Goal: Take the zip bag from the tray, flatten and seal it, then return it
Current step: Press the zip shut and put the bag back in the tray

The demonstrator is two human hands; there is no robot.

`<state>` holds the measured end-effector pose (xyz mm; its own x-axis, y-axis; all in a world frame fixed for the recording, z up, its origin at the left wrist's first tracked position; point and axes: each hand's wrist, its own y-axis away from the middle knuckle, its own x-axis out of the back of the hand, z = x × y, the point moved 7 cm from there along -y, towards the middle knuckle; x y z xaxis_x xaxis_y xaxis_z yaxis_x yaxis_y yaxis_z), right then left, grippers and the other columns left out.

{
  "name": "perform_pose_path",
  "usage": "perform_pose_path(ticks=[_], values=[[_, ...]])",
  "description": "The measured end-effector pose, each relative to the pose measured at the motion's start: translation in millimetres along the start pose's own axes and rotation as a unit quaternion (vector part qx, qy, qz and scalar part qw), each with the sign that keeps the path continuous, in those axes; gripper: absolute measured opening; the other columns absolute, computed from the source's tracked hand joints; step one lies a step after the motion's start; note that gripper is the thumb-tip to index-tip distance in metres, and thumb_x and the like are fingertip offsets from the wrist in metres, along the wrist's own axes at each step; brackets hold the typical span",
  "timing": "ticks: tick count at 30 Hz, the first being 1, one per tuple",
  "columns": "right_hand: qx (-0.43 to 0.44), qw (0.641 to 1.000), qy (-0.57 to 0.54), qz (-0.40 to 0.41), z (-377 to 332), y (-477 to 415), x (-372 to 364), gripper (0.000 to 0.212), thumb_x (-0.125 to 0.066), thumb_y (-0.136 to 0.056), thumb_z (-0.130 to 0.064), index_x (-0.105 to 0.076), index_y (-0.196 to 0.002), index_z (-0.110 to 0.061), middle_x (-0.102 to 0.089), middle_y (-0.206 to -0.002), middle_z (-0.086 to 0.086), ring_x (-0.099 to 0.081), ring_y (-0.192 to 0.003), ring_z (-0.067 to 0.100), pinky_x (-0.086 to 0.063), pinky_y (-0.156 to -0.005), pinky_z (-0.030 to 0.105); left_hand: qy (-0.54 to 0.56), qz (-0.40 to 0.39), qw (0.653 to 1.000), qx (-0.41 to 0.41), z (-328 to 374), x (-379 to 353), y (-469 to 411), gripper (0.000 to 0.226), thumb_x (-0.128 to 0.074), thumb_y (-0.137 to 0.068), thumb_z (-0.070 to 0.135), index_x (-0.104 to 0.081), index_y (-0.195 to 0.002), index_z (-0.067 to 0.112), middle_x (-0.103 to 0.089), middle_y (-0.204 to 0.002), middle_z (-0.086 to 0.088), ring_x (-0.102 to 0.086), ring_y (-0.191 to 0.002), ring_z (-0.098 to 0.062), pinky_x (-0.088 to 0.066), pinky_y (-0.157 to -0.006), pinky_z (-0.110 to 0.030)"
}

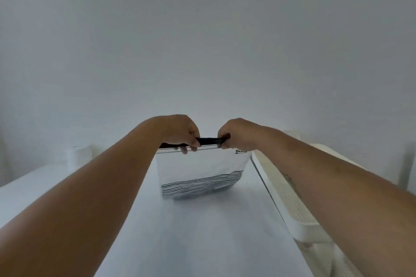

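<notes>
Head view: a pale grey wall (207,29) fills everything above and behind the zip bag. Under the bag a white bench (202,231) runs toward the camera. Right of the bag, just beside it, lies a long white tray (290,204) with a perforated floor and a raised rim. Far to the bag's left a small white cylinder (77,155) stands at the wall. The zip bag (200,168) itself stands upright on the bench, clear of the tray; it is white and translucent, with a band of wavy black stripes near its base, a small dark logo at its upper right corner, and a black strip along the top. The left hand (180,132) and right hand (238,134) grip that top edge, close together, their fingers (193,141) pinching the closure.
</notes>
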<state>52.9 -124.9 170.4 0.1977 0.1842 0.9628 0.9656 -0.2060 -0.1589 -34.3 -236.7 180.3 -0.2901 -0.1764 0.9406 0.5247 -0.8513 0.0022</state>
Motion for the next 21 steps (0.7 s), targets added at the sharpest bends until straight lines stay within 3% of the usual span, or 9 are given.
perform_pose_path(ticks=[5,9,11,15,21], values=[[-0.046,0.992,-0.021,-0.117,-6,-7,41,0.013,-0.066,-0.087,-0.01,-0.072,-0.094,-0.019,-0.067,-0.085,0.002,-0.064,-0.079,0.018,-0.053,-0.08,0.032,0.014,-0.074,0.996,0.051,17,33,-2,0.018,-0.066,-0.089,0.023,-0.071,-0.102,0.013,-0.076,-0.103,-0.001,-0.071,-0.096,-0.026,-0.051,-0.089,-0.037],[-0.073,0.979,0.007,-0.191,-4,2,66,0.013,-0.061,-0.092,-0.008,-0.065,-0.103,-0.013,-0.061,-0.084,0.001,-0.061,-0.085,0.022,-0.05,-0.092,0.039,0.078,-0.122,0.988,0.051,43,38,-6,0.019,-0.063,-0.09,0.011,-0.064,-0.108,0.004,-0.074,-0.093,-0.003,-0.067,-0.08,-0.021,-0.047,-0.072,-0.031],[-0.09,0.974,0.004,-0.206,5,10,79,0.014,-0.058,-0.094,-0.007,-0.062,-0.106,-0.011,-0.058,-0.083,0.002,-0.059,-0.082,0.02,-0.049,-0.089,0.037,0.085,-0.137,0.986,0.043,57,42,-12,0.018,-0.063,-0.089,0.008,-0.064,-0.107,0.005,-0.073,-0.095,-0.006,-0.065,-0.081,-0.022,-0.046,-0.068,-0.029],[-0.13,0.972,0.001,-0.197,40,23,108,0.014,-0.057,-0.094,-0.005,-0.06,-0.107,-0.009,-0.057,-0.083,0.003,-0.058,-0.077,0.018,-0.048,-0.077,0.03,0.085,-0.142,0.986,0.011,98,48,-35,0.011,-0.066,-0.087,0.007,-0.066,-0.098,0.009,-0.074,-0.088,-0.003,-0.068,-0.073,-0.017,-0.052,-0.059,-0.024],[-0.195,0.966,-0.02,-0.166,115,45,144,0.01,-0.06,-0.092,-0.003,-0.063,-0.099,-0.01,-0.059,-0.083,0.005,-0.059,-0.076,0.019,-0.047,-0.088,0.035,0.108,-0.142,0.983,-0.047,163,42,-84,0.008,-0.069,-0.085,0.008,-0.069,-0.093,0.01,-0.074,-0.086,-0.003,-0.069,-0.071,-0.015,-0.052,-0.055,-0.02]])
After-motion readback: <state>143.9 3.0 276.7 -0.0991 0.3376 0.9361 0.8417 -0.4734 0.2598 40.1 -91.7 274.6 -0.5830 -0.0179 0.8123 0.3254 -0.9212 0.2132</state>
